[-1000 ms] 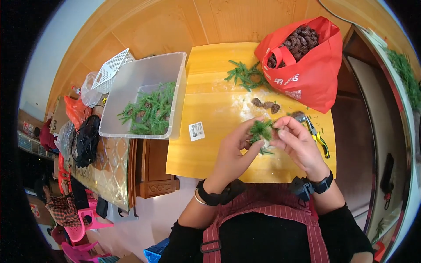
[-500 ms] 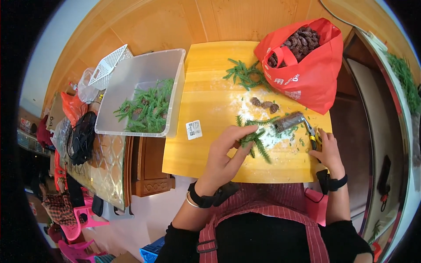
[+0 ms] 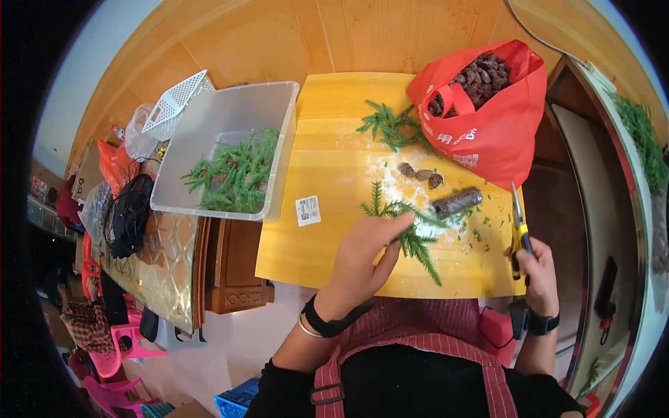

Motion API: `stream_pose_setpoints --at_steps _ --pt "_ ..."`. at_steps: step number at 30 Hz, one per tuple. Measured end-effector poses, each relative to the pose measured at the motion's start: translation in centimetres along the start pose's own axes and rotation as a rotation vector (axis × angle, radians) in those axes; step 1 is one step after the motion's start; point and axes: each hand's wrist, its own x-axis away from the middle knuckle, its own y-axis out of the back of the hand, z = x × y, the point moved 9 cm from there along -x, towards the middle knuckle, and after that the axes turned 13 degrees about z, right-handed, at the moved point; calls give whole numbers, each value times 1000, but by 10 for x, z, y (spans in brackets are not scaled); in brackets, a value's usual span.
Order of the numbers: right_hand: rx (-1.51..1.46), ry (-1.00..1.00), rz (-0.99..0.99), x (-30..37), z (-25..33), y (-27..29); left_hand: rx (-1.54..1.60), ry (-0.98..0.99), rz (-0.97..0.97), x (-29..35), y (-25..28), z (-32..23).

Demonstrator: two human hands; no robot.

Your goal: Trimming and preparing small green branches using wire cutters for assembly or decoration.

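My left hand [image 3: 373, 254] pinches a green pine sprig [image 3: 421, 251] over the near middle of the yellow board [image 3: 327, 167]. In my right hand [image 3: 540, 272], at the board's right edge, are yellow-and-black scissors [image 3: 519, 233], blades pointing away from me. Between the hands lies a dark, shiny cylinder [image 3: 456, 202], its kind unclear. Three small pine cones [image 3: 425, 174] rest just beyond it, on white powder [image 3: 390, 174] and green clippings. Farther back, another green sprig [image 3: 387, 125] lies beside the red bag.
A red bag [image 3: 498, 132] full of pine cones stands at the board's far right. To the left is a clear plastic bin [image 3: 282, 164] holding green sprigs, with a white basket [image 3: 178, 101] behind it. A white label [image 3: 307, 210] lies on the board.
My right hand has lifted the scissors away from the cylinder and drawn them toward the right edge, fingers now round the handles. The sprig in my left hand has turned and shifted slightly nearer.
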Motion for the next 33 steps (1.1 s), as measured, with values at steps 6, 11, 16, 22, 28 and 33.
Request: stream_pose_setpoints --at_steps 6,11,16,22,28,33 --pt "219 229 432 13 68 -95 -6 -55 21 0 -7 -4" --pt "508 509 492 4 90 -128 -31 -145 48 -1 -9 -14" --pt "534 555 422 -3 88 -134 38 -115 0 0 -8 -12" --pt "504 569 489 -3 88 -137 29 -148 3 -4 -9 -17" --pt "555 348 510 -9 73 -133 6 -200 -3 -4 -8 -18" --pt "473 338 496 -10 68 -133 -42 -243 10 -2 -9 -21"
